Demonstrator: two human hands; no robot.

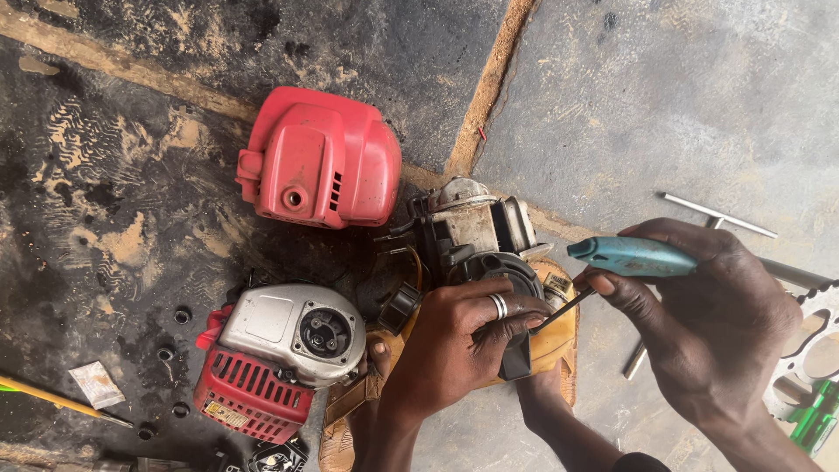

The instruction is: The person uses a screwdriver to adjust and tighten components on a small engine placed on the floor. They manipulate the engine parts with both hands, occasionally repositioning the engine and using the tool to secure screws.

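Note:
My left hand [459, 336], with a ring on one finger, presses down on a dirty small engine [472, 229] and its black round part [502, 267], holding it against a yellow sandal [559, 336] on a foot. My right hand [708, 319] grips a screwdriver with a teal handle [631, 255]; its thin shaft [564, 310] points left and down, with the tip at the black part beside my left fingers.
A red plastic engine cover [319, 159] lies on the stained concrete floor. A grey and red starter housing [275, 358] sits at lower left. A metal T-wrench [721, 214], a gasket [808, 350], small black washers [182, 315] and a white sachet [96, 385] lie about.

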